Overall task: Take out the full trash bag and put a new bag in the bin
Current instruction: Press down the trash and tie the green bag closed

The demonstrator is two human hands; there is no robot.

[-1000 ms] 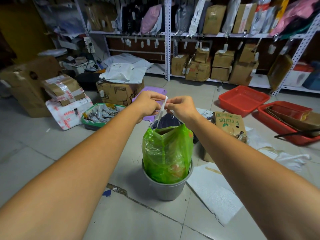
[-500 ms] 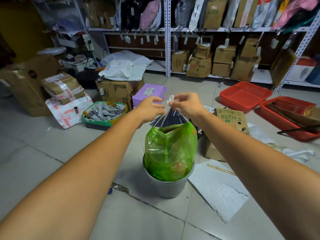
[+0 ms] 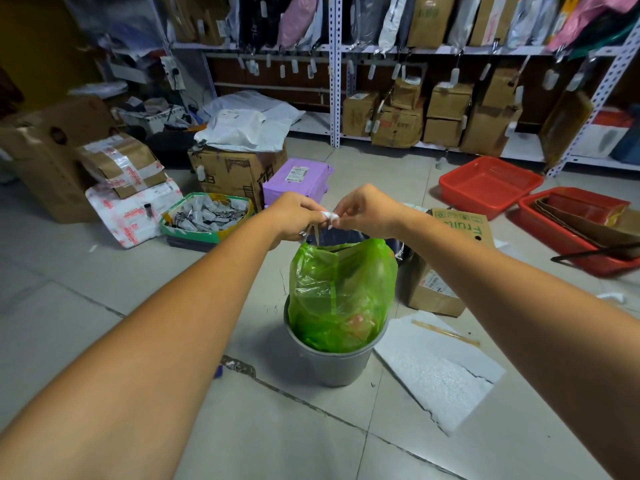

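Note:
A full green trash bag stands upright in a grey round bin on the tiled floor, its top gathered and raised well above the rim. White drawstring ties run up from the bag's mouth. My left hand and my right hand meet just above the bag, both pinching the white ties between fingertips. The ties are bunched into a small knot-like wad between the two hands.
A cardboard fruit box sits right of the bin, with white foam sheets in front. A green tray of small packets, a purple parcel and cartons lie behind left. Red crates stand at the right, shelving behind.
The white ties were stretched long between my hands a second ago. Now they are drawn short and bunched at my fingertips, with the hands lower and closer over the bag.

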